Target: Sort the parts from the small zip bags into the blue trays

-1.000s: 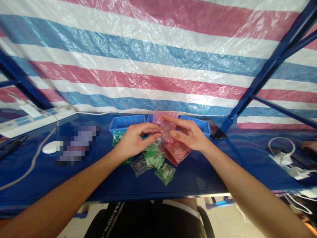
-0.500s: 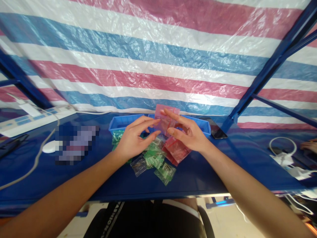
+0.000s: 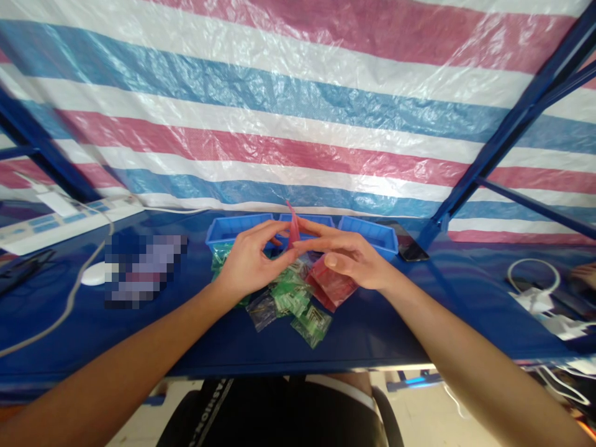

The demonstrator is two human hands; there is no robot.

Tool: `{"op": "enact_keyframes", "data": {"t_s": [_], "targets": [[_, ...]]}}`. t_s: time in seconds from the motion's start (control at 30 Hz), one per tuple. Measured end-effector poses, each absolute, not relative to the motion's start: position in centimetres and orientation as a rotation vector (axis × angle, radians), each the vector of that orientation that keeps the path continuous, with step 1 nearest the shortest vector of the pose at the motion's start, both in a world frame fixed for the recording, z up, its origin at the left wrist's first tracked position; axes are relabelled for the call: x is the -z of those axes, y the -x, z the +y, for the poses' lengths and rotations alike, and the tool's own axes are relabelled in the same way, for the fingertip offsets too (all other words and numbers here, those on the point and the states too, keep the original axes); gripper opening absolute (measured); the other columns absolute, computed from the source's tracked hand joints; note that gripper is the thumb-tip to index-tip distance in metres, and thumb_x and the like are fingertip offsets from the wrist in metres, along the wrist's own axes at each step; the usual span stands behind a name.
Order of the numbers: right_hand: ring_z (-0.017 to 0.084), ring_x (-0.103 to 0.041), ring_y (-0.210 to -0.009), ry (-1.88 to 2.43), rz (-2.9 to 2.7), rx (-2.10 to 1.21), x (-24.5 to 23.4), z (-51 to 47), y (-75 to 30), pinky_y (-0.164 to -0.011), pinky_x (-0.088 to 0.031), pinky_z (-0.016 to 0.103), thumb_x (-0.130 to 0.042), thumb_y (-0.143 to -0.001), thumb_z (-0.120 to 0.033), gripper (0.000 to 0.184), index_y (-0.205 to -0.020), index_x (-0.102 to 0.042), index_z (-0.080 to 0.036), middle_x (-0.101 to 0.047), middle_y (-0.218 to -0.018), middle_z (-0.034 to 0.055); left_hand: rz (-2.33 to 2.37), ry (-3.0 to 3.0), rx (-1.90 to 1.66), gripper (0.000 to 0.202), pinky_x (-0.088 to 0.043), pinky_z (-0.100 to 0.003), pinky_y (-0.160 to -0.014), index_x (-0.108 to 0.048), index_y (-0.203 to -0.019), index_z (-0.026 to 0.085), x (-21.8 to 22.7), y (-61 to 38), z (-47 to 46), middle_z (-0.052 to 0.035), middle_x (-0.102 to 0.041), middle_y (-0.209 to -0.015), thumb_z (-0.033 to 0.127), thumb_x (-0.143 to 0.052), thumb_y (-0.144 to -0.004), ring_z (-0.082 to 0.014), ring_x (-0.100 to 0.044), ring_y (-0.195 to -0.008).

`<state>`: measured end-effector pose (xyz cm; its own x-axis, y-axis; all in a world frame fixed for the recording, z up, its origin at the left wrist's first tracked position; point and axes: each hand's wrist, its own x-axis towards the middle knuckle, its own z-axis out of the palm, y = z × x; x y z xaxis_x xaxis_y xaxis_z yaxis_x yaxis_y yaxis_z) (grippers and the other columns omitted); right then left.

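Observation:
A small pink plastic zip bag stands nearly edge-on above the middle of the table. My left hand pinches it between thumb and fingers from the left. My right hand meets it from the right with outstretched fingertips, its thumb held apart. Under my hands lies a pile of small green packets with printed marks. A dark clear packet is at its front left. More pink bags lie below my right hand, partly hidden by it.
Behind the pile stand blue trays: a left tray, a middle tray and a right tray. A phone lies right of them. On the left are a white mouse and cable; white chargers lie right, near another person's hand.
The pink bag has turned from facing me to nearly edge-on. My right fingers have moved left, closer to my left hand. The packets below look unmoved.

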<state>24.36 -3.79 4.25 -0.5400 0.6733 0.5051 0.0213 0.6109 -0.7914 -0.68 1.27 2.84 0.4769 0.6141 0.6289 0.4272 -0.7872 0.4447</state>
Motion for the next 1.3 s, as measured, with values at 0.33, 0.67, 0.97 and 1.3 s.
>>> {"op": "enact_keyframes", "data": {"t_s": [0.33, 0.67, 0.97, 1.3], "targets": [[0.029, -0.07, -0.127, 0.681, -1.836, -0.63, -4.0, -3.3, -24.4, -0.112, -0.056, 0.048, -0.071, -0.102, -0.05, 0.028, -0.113, -0.085, -0.028, -0.077, -0.133, 0.0092, 0.938, -2.386, -1.251, 0.034, -0.057, -0.033, -0.081, -0.08, -0.123, 0.021, -2.1, 1.1, 2.4, -0.0062, -0.079, -0.103, 0.042, -0.059, -0.107, -0.0228, -0.073, -0.09], [0.026, -0.073, -0.118, 0.6, -1.978, -0.726, -4.3, -3.5, -24.4, -0.107, -0.056, 0.043, -0.071, -0.104, -0.041, 0.023, -0.111, -0.086, -0.026, -0.078, -0.125, 0.0085, 0.838, -2.236, -1.05, 0.089, -0.052, -0.023, -0.049, -0.028, -0.173, 0.032, -2.3, 0.9, 1.1, -0.0087, -0.079, -0.12, 0.036, -0.073, -0.097, -0.025, -0.077, -0.087], [0.025, -0.074, -0.114, 0.726, -1.826, -0.758, -3.8, -3.4, -24.1, -0.1, -0.058, 0.038, -0.074, -0.101, -0.046, 0.027, -0.115, -0.085, -0.026, -0.08, -0.12, 0.0075, 0.769, -2.239, -1.02, 0.093, -0.062, -0.03, -0.072, -0.02, -0.175, 0.029, -2.3, 0.9, 1.2, -0.0053, -0.076, -0.104, 0.038, -0.073, -0.098, -0.0206, -0.073, -0.083], [0.024, -0.073, -0.105, 0.81, -1.65, -0.719, -3.4, -2.7, -24.3, -0.091, -0.06, 0.036, -0.074, -0.099, -0.053, 0.032, -0.114, -0.084, -0.026, -0.08, -0.114, 0.0063, 0.641, -2.001, -1.228, 0.091, -0.056, -0.031, -0.091, -0.025, -0.172, 0.029, -1.6, 0.4, 2.8, -0.0017, -0.068, -0.099, 0.04, -0.076, -0.097, -0.016, -0.068, -0.091]]}}
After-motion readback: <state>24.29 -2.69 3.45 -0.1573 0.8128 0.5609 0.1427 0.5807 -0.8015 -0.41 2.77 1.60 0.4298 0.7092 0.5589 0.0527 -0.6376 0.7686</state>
